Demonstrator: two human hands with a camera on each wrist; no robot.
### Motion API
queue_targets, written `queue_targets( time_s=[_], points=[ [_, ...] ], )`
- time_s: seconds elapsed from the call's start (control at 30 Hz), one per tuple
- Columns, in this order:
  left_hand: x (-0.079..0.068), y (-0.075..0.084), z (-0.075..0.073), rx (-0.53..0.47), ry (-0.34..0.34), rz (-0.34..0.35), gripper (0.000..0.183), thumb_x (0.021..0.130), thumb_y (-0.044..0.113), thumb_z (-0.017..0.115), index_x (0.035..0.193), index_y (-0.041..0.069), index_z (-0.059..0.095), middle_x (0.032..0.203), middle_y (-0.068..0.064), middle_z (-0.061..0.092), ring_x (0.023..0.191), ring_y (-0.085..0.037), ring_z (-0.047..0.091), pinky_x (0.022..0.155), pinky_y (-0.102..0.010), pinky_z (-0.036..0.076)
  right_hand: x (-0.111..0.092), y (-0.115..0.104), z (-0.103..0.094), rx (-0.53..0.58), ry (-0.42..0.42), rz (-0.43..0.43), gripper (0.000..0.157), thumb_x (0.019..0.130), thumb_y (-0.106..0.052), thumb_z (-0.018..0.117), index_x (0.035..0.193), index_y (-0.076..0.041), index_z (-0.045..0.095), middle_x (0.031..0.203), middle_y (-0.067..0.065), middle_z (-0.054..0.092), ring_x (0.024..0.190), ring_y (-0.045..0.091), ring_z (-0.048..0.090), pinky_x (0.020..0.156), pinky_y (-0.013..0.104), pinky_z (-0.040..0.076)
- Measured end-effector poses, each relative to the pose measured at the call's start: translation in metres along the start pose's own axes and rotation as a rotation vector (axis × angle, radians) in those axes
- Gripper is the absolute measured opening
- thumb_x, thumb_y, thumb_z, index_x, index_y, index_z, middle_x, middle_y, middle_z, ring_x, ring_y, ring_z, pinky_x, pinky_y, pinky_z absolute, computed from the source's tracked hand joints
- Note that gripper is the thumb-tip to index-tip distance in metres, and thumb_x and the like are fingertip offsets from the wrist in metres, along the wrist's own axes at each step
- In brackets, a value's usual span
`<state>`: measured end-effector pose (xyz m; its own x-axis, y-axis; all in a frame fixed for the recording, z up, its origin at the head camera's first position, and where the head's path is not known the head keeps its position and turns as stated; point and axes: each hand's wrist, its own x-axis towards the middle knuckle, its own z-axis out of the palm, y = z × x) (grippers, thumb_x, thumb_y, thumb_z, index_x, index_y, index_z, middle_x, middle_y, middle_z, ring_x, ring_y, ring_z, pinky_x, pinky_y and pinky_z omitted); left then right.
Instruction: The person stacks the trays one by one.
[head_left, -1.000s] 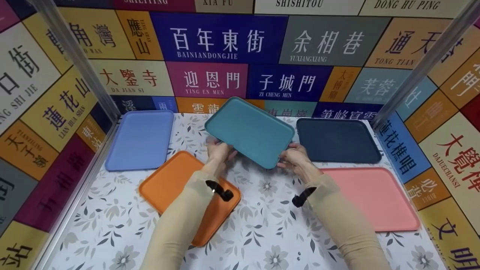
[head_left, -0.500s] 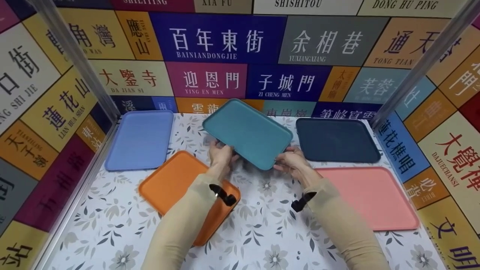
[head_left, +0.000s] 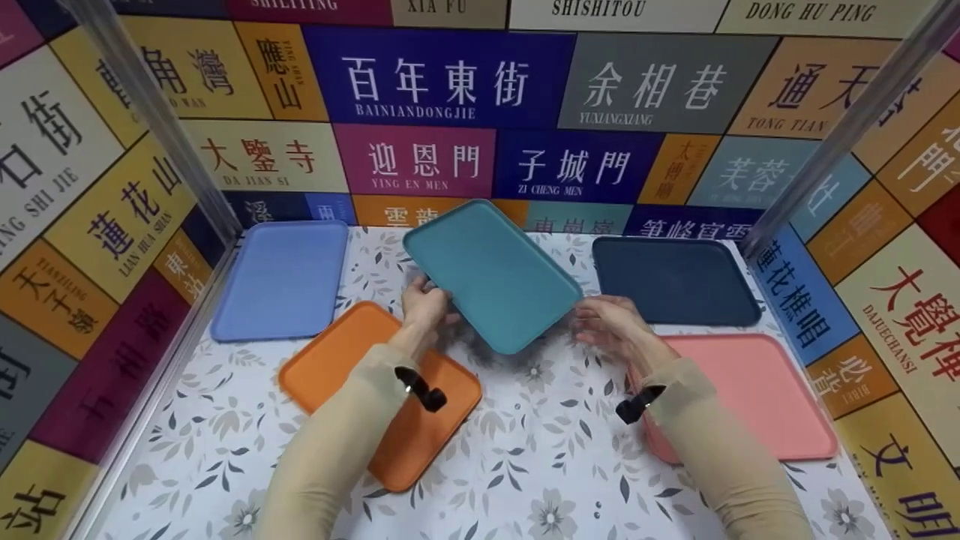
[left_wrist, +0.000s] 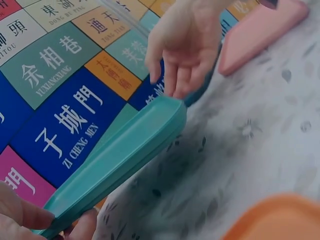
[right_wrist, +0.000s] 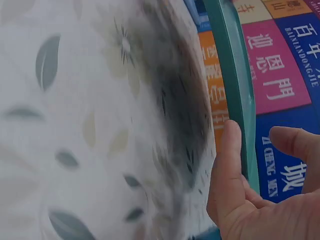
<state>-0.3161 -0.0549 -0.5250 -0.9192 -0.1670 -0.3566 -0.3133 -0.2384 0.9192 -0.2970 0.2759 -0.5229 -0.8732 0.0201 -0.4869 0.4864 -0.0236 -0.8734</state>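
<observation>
Tray [head_left: 491, 277], teal, whole: head view only

A flat white tabletop with a grey-and-beige leaf and flower print [head_left: 540, 435] meets, at its far edge, a back wall of multicoloured rectangular panels bearing Chinese characters and Latin capitals [head_left: 442, 45]. Similarly patterned left [head_left: 127, 225] and right side walls [head_left: 900, 300] flank it; slanting grey posts [head_left: 154, 116] stand near both far corners.

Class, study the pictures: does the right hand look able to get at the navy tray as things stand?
Probably yes: the right hand is open close by the navy tray, not gripping the teal tray, and nothing appears to block the way.
</observation>
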Motion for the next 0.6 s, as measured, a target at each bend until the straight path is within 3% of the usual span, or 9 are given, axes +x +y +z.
queue_targets(
  time_s=[0.17, 0.27, 0.43, 0.53, 0.6],
  points=[
    [0.002, 0.001, -0.011, 0.028, -0.062, -0.050, 0.083, 0.098, -0.007, 0.057, 0.177, 0.011, 0.035, 0.159, -0.019, 0.059, 0.086, -0.021, 0.069, 0.070, -0.037, 0.069, 0.003, -0.012, -0.013, -0.134, 0.018, -0.035, 0.036, 0.107, -0.020, 0.072, 0.137, -0.002, 0.067, 0.115, 0.004, 0.076, 0.101, 0.014, 0.079, 0.098, 0.035, 0.070],
    [0.002, 0.004, -0.015, 0.060, -0.101, -0.074, 0.083, 0.100, -0.005, 0.058, 0.177, 0.012, 0.033, 0.160, -0.018, 0.058, 0.079, -0.020, 0.068, 0.061, -0.030, 0.065, 0.008, -0.020, -0.013, -0.226, -0.010, -0.048, 0.045, 0.107, -0.022, 0.072, 0.146, -0.001, 0.066, 0.130, 0.009, 0.075, 0.120, 0.022, 0.076, 0.107, 0.037, 0.067],
    [0.000, 0.010, -0.016, 0.148, -0.166, -0.085, 0.082, 0.100, -0.002, 0.059, 0.177, 0.012, 0.034, 0.161, -0.018, 0.059, 0.093, -0.022, 0.072, 0.065, -0.028, 0.067, 0.011, -0.028, -0.010, -0.372, -0.062, -0.075, 0.058, 0.108, -0.027, 0.072, 0.160, -0.004, 0.060, 0.166, 0.020, 0.058, 0.152, 0.036, 0.059, 0.120, 0.045, 0.058],
    [0.001, 0.013, -0.016, 0.180, -0.200, -0.102, 0.080, 0.101, -0.001, 0.059, 0.176, 0.011, 0.036, 0.153, -0.019, 0.064, 0.105, -0.023, 0.073, 0.069, -0.028, 0.068, 0.012, -0.032, -0.008, -0.393, -0.070, -0.082, 0.056, 0.108, -0.027, 0.073, 0.158, -0.005, 0.061, 0.165, 0.018, 0.059, 0.147, 0.032, 0.062, 0.118, 0.045, 0.058],
    [0.002, 0.016, -0.017, 0.195, -0.219, -0.112, 0.079, 0.101, -0.001, 0.059, 0.176, 0.011, 0.037, 0.149, -0.019, 0.066, 0.109, -0.025, 0.073, 0.070, -0.029, 0.069, 0.013, -0.033, -0.007, -0.377, -0.070, -0.081, 0.054, 0.108, -0.026, 0.074, 0.156, -0.004, 0.063, 0.154, 0.014, 0.067, 0.135, 0.026, 0.068, 0.112, 0.043, 0.061]
  ],
)
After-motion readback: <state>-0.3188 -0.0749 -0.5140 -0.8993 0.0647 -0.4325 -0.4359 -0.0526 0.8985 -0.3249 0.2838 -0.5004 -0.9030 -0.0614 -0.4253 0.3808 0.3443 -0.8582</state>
